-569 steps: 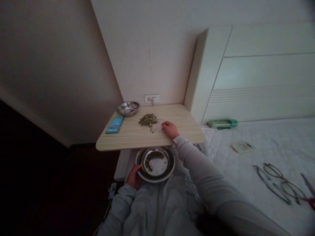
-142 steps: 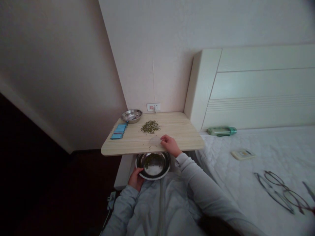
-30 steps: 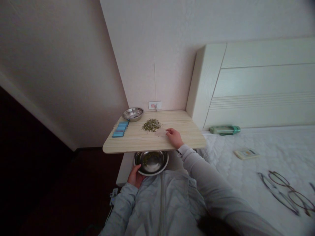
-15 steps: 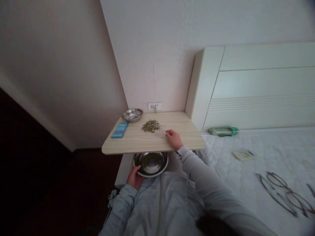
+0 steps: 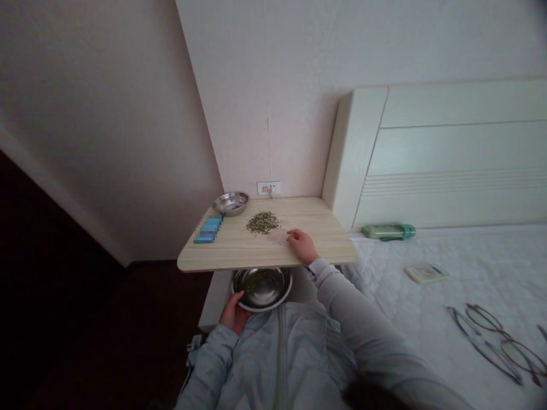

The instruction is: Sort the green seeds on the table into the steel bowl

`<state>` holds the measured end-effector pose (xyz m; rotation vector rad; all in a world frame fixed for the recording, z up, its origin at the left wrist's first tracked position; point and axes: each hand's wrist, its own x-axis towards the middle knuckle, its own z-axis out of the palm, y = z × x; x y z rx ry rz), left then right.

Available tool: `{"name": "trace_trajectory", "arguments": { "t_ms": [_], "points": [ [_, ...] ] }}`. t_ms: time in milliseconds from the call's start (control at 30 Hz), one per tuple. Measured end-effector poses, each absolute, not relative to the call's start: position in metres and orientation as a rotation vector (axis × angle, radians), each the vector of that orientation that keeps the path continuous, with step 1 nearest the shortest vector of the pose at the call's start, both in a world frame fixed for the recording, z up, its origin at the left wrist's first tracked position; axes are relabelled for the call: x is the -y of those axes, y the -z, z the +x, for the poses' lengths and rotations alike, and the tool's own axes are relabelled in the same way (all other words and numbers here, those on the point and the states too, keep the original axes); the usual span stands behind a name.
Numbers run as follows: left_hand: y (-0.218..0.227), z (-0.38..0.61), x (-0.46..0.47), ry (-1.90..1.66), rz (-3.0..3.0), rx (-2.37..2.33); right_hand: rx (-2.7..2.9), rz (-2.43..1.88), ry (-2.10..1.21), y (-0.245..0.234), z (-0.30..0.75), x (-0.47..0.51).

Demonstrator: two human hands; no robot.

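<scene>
Currently looks partway: btm ctr, the left hand (image 5: 234, 314) grips a big steel bowl (image 5: 264, 294) by its L rim, thumb over the edge, w/ some greenish grains (image 5: 252, 283) inside; the loose grain heap (image 5: 262, 222), mid-frame, is prob. what's left, a few strays round its edges. Just below R of the heap, a thin pale disc (image 5: 277, 236) is over the pale wood tabletop (image 5: 329, 239), its R edge pinched btwn thumb & fingers of the right hand (image 5: 302, 246). Surface & room, L to R: dark floor (image 5: 141, 330), lower L; blue item (image 5: 209, 229), pixelated, can't ID, on the tabletop's L end; small steel bowl (image 5: 234, 212) behind it, contents too small to tell; wall socket (image 5: 265, 189) w/ plug (image 5: 270, 193), ctr; cream headboard (image 5: 448, 148), upper R; white bedding (image 5: 384, 285), lower R, w/ green bottle (image 5: 388, 231) lying by the headboard, pale flat box (image 5: 427, 273) & eyeglasses (image 5: 485, 310).
</scene>
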<state>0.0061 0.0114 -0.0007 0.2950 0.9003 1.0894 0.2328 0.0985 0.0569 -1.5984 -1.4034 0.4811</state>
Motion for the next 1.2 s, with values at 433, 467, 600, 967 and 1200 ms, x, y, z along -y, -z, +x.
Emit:
{"name": "trace_trajectory", "arguments": {
  "t_ms": [433, 467, 600, 967, 1200],
  "points": [
    [-0.007, 0.0093, -0.0102, -1.1, 0.257, -0.951, 1.451, -1.569, -0.57, -0.0582, 0.2321, -0.0953],
    [-0.0075, 0.0096, -0.0098, -1.102, 0.258, -0.96, 1.454, -1.562, -0.578, -0.0579, 0.2323, -0.0952],
    [-0.0072, 0.0097, -0.0094, -1.106, 0.255, -0.98, 1.451, -1.55, -0.596, -0.058, 0.2328, -0.094],
    [-0.0029, 0.01, -0.0089, -1.121, 0.33, -0.958, 1.417, -1.53, -0.613, -0.0594, 0.2317, -0.0919],
    [-0.0021, 0.0094, -0.0109, -1.102, 0.295, -0.967, 1.474, -1.545, -0.612, -0.0578, 0.2338, -0.0934]
  ]
}}
